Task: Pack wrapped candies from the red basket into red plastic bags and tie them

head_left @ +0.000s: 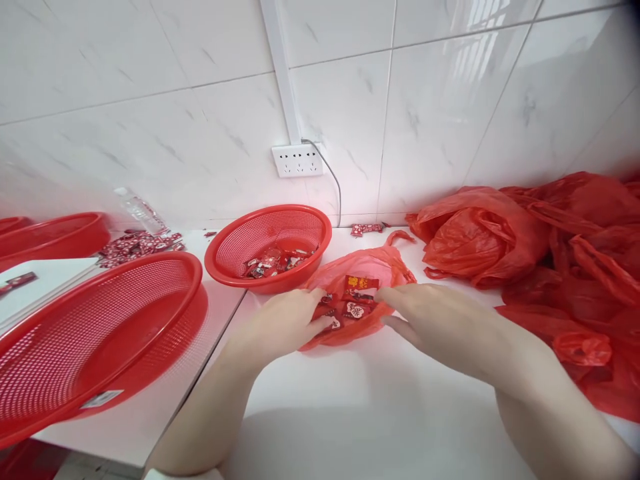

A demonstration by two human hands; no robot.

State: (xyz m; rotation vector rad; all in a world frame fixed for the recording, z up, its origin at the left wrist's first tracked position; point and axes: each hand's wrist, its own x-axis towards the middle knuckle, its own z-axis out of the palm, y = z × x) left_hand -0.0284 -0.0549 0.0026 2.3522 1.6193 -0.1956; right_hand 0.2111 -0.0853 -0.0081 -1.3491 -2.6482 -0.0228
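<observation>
A red plastic bag (367,328) lies with its mouth spread on the white table in front of me. Several small red packets with printed pictures and characters show inside it, among them a red and yellow packet (361,288). My left hand (287,323) is at the bag's left side, thumb and fingers apart, fingertips over the packets by the rim. From the other side, my right hand (433,317) reaches the bag's right rim, with a gap between its thumb and fingers. Both hands touch the bag; their undersides are hidden.
A red mesh basket (270,215) with small packets stands behind the bag. A larger red basket (145,333) is at left, near a packet pile (143,247) and clear bottle (141,210). Red plastic bags (485,233) heap at right. A power strip (298,161) is on the wall.
</observation>
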